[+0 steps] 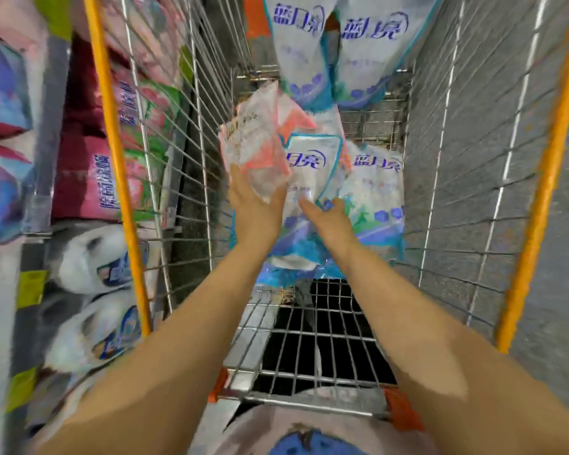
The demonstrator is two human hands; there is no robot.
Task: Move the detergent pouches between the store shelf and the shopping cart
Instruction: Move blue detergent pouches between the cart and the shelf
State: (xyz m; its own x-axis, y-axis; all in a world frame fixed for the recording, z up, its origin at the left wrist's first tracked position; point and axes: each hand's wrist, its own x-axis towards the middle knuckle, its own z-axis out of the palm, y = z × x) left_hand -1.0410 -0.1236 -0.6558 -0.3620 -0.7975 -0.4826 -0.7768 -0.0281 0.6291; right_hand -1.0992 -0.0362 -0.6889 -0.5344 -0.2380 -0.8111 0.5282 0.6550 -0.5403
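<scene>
The wire shopping cart [473, 159] fills the aisle, its left side drawn up just beside the store shelf [37, 198], presumably so a pouch only has to cross the orange rim. The shelf is stacked with soft packs, among them pink shelf pouches [86, 178] level with the cart's left wall.

Inside the cart, two blue-and-white standing pouches [299, 50] lean upright against the far end. Two more blue-and-white lying pouches [375, 185] rest flat on the cart floor in the middle, side by side and overlapping. The near end of the floor shows bare wire.

Above the left one of the lying pair, toward the cart's left wall, a smaller pink-and-white pouch [257, 146] is held up in the air, tilted. The person's left hand [253, 208] grips it by its lower edge, fingers closed on the plastic. The right hand [329, 218] reaches in alongside, fingers straight and loosely apart, touching the top of the lying pouches, as if steadying the pile or about to pick one. Whether the pink-and-white pouch is going in or coming out, I can't tell.
</scene>
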